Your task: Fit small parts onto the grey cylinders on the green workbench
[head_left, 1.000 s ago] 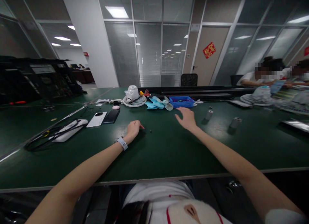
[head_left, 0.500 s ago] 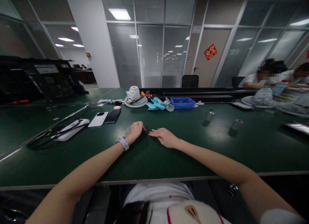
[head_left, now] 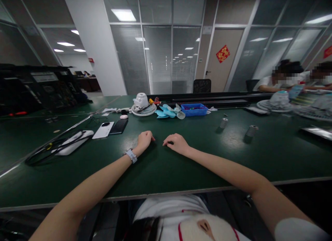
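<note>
Fingertips of the curled right hand (head_left: 176, 143) are pressed to the dark green surface (head_left: 181, 165), whatever is beneath hidden; the fisted left hand (head_left: 144, 138) rests at nine o'clock, near, grip contents untellable.

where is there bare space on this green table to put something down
Bare green table lies between the hands and the near edge, and right of the right hand before the two metal cylinders. Crowded: the fan parts, blue tray and phones.
</note>
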### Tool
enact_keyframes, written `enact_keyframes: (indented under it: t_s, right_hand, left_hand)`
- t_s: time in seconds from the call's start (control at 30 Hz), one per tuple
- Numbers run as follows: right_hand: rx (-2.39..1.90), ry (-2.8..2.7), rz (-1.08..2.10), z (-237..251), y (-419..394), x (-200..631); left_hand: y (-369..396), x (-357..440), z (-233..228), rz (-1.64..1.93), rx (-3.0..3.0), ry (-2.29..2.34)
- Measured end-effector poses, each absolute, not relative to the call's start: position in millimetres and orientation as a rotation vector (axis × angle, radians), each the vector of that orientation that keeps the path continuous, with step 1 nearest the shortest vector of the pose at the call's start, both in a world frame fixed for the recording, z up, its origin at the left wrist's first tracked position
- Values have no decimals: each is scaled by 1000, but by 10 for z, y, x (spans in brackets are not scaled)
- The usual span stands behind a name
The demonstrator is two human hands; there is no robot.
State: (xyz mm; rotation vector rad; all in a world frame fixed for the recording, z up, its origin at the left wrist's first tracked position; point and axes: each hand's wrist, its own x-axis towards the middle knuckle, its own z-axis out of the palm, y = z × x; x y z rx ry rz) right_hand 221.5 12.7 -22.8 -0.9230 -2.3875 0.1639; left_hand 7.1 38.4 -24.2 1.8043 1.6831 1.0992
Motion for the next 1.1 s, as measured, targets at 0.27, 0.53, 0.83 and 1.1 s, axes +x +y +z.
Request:
enact_keyframes:
  t_s: [0.27, 0.53, 0.83, 1.1]
  right_hand:
    - [-1027, -2208, -122, -84, 401, 2716]
    - [-1517, -1565, -481, -35, 995, 4452]
    - [-1646, -1250, -354, -211, 1094, 4936]
    - [-1674, -1201, -350, -189, 1043, 4886]
  left_hand:
    - [374, 78, -226, 1076, 1824, 1681]
    - [370, 89, -231, 1071, 1836, 1687]
    - [391, 72, -254, 1087, 1831, 1655]
    - [407, 67, -271, 1084, 1827, 1653]
